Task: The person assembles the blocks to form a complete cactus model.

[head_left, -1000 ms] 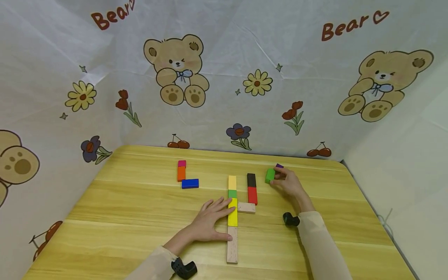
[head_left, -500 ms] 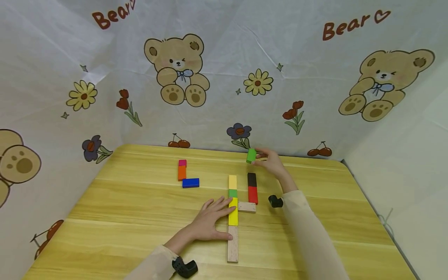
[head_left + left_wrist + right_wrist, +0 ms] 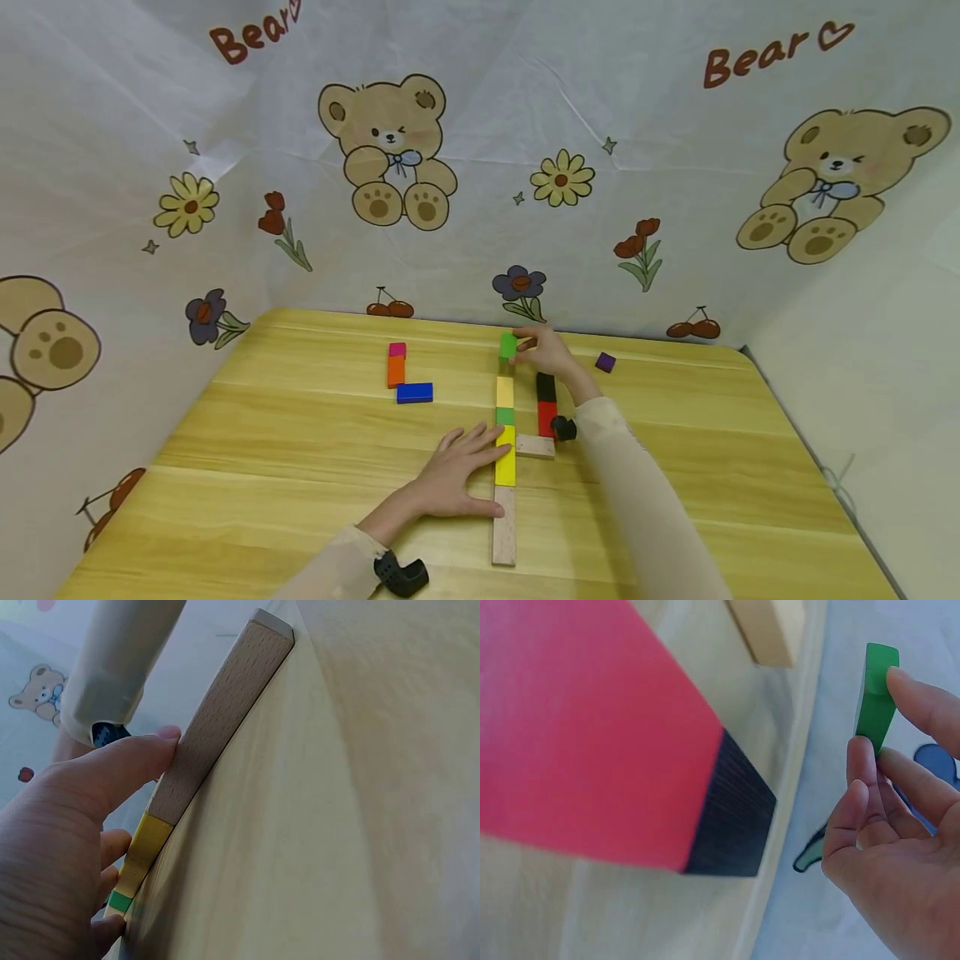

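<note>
My right hand (image 3: 549, 350) pinches a bright green block (image 3: 508, 346) between thumb and fingertips, raised off the table beyond the far end of a row of blocks. That row runs from a pale yellow block (image 3: 505, 392) through a small green block (image 3: 505, 416) and a yellow block (image 3: 506, 471) to a long bare-wood block (image 3: 505, 542). Fingers spread, my left hand (image 3: 453, 479) rests along the row, its thumb touching the bare-wood block and fingertips on the yellow one. In the right wrist view, the held green block (image 3: 877, 697) shows against the backdrop.
Right of the row lie a bare-wood block (image 3: 535, 447) set crosswise, a red block (image 3: 547, 417) and a black block (image 3: 546, 387). A purple block (image 3: 605, 362) sits farther right. Pink (image 3: 397, 349), orange (image 3: 396, 372) and blue (image 3: 415, 393) blocks lie left. A bear-print cloth hangs behind.
My right hand has lifted the bright green block from the right and carried it left to the row's far end, leaving the purple block in plain sight. The left hand stays put.
</note>
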`<control>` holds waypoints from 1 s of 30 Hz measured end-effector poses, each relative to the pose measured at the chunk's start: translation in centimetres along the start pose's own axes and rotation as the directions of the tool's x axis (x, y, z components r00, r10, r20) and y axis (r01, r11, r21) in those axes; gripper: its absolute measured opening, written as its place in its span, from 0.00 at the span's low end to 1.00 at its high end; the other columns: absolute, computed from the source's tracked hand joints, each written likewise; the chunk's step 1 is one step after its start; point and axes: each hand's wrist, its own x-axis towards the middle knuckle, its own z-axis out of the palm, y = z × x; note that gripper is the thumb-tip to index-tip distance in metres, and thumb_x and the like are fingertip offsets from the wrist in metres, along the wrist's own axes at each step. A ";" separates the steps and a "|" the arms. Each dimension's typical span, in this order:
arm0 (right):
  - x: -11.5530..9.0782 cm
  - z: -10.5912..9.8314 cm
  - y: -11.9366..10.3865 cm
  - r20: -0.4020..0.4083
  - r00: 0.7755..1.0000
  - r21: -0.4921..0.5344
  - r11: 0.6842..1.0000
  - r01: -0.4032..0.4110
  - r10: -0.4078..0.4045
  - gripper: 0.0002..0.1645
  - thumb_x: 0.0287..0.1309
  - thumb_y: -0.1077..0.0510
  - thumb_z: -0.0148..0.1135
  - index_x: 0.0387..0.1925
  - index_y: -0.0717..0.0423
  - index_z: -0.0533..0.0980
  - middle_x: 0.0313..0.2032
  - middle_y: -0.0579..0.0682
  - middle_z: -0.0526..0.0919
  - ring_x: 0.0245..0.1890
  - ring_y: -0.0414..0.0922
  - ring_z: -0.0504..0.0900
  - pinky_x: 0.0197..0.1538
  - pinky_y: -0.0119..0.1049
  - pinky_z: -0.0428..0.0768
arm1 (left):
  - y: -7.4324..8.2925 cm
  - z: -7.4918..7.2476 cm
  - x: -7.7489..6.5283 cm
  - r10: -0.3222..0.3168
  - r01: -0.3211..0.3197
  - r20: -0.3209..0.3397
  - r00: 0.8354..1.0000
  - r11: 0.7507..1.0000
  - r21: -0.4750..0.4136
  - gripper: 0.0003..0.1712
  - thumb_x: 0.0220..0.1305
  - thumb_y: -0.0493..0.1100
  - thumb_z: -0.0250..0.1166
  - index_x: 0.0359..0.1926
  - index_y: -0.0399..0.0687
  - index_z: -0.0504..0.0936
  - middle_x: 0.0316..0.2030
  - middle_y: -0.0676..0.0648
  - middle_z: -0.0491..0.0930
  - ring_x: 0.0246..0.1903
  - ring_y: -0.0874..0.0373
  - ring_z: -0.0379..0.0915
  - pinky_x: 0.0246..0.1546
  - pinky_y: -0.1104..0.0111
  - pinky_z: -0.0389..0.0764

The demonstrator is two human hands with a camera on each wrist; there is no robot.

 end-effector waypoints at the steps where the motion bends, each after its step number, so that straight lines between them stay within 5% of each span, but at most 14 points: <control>1: 0.1 0.2 0.1 0.004 1.000 -0.009 1.000 -0.009 0.009 0.37 0.54 0.62 0.70 0.65 0.63 0.69 0.60 0.63 0.76 0.54 0.56 0.79 0.48 0.39 0.80 | 0.0 0.0 0.0 0.000 0.000 0.001 1.000 1.000 0.001 0.50 0.53 0.69 0.66 0.73 0.57 0.63 0.77 0.50 0.51 0.76 0.44 0.43 0.72 0.41 0.44; 16: 0.4 1.3 1.0 0.057 0.997 -0.082 0.996 -0.037 0.042 0.37 0.52 0.63 0.71 0.64 0.66 0.71 0.55 0.62 0.80 0.50 0.53 0.81 0.51 0.40 0.80 | 0.1 -0.1 0.1 -0.037 0.037 0.028 0.999 0.999 -0.004 0.50 0.53 0.69 0.67 0.73 0.60 0.63 0.77 0.54 0.49 0.77 0.48 0.40 0.73 0.44 0.42; 30: 0.7 1.6 1.3 0.091 0.994 -0.138 0.990 -0.041 0.054 0.37 0.51 0.64 0.72 0.63 0.67 0.71 0.49 0.61 0.82 0.47 0.51 0.81 0.41 0.31 0.77 | 0.0 0.0 0.1 -0.031 0.031 0.027 0.999 1.000 0.004 0.49 0.53 0.70 0.66 0.73 0.60 0.63 0.77 0.55 0.49 0.77 0.49 0.40 0.73 0.44 0.42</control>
